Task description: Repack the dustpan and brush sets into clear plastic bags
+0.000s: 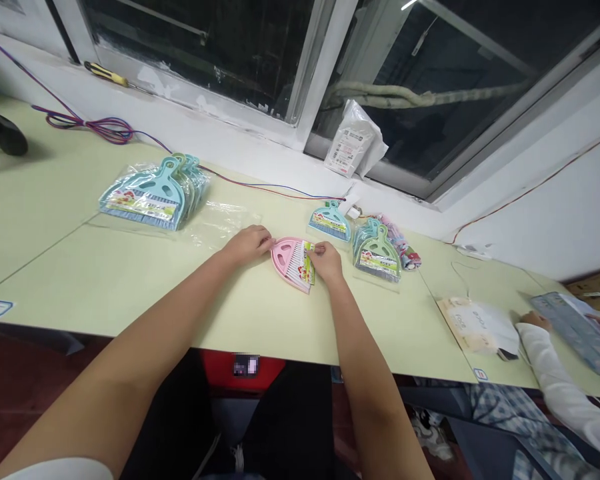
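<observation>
A pink mini dustpan and brush set [284,259] lies in front of me, its white bristles facing right. My left hand [249,245] pinches its handle end. At the bristle side, my right hand [327,261] has thumb and fingers closed on the printed label card [307,264] that wraps across the set. Flat on the table behind my left hand is a clear plastic bag [220,220]. Bagged blue sets [147,193] are stacked to the left. Beyond my right hand are a bagged blue set [330,221] and a small stack with a green set [379,257] in front.
A patterned cloth bundle [403,243] sits beside the right stack. Cables [103,129] run along the wall, and a yellow screwdriver [107,73] rests on the ledge. At right, a tissue pack [473,323] lies near another person's white sleeve [555,373]. The table's front edge is close to my body.
</observation>
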